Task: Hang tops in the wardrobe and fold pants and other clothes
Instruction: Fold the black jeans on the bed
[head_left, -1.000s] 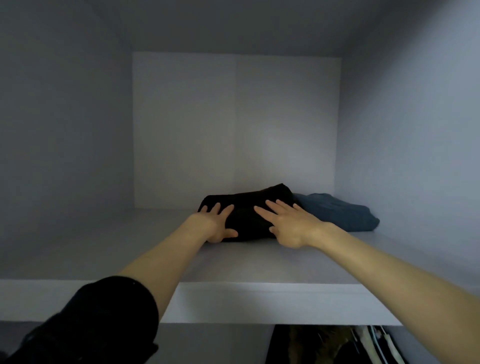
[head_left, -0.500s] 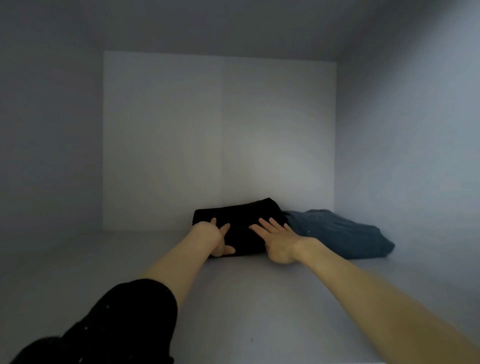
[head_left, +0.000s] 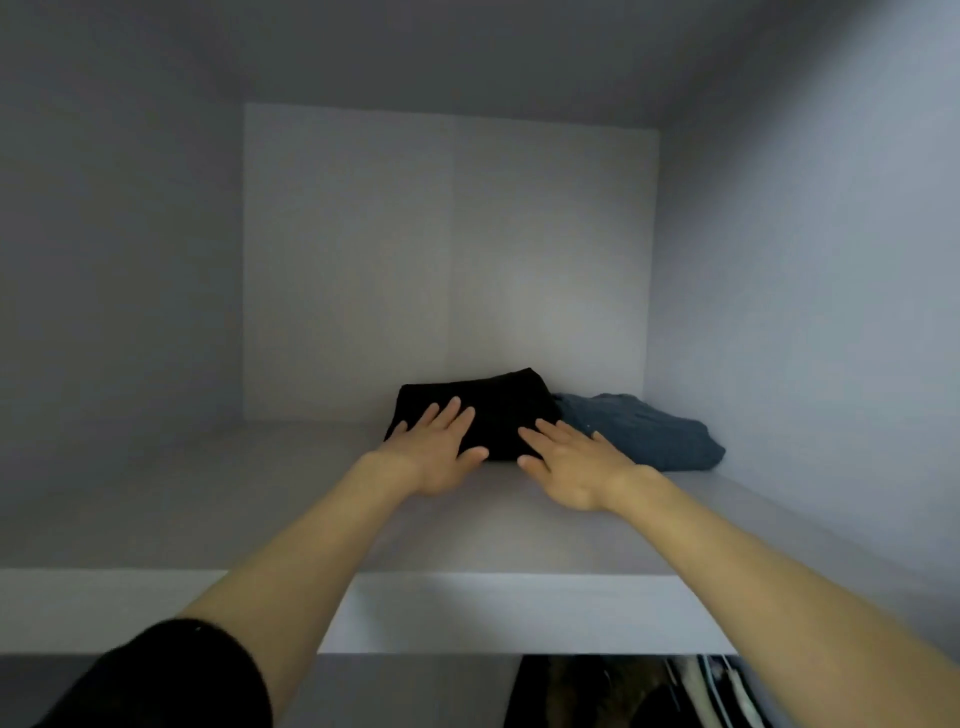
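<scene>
A folded black garment (head_left: 493, 410) lies at the back of the upper wardrobe shelf (head_left: 291, 499), close to the rear wall. My left hand (head_left: 436, 452) rests flat on its left front part, fingers spread. My right hand (head_left: 566, 462) lies flat against its right front edge, fingers apart. Neither hand grips the cloth. A folded dark blue garment (head_left: 644, 436) sits right beside the black one, touching it, near the right wall.
The shelf is enclosed by pale walls left, right and behind, with a ceiling above. Its white front edge (head_left: 493, 613) crosses the lower view. Below it at the lower right, hanging clothes (head_left: 649, 696) show in the dark.
The view has pulled back, so the shelf's front edge shows again. Both hands stay flat on the black garment, the left fingers now further spread over its top.
</scene>
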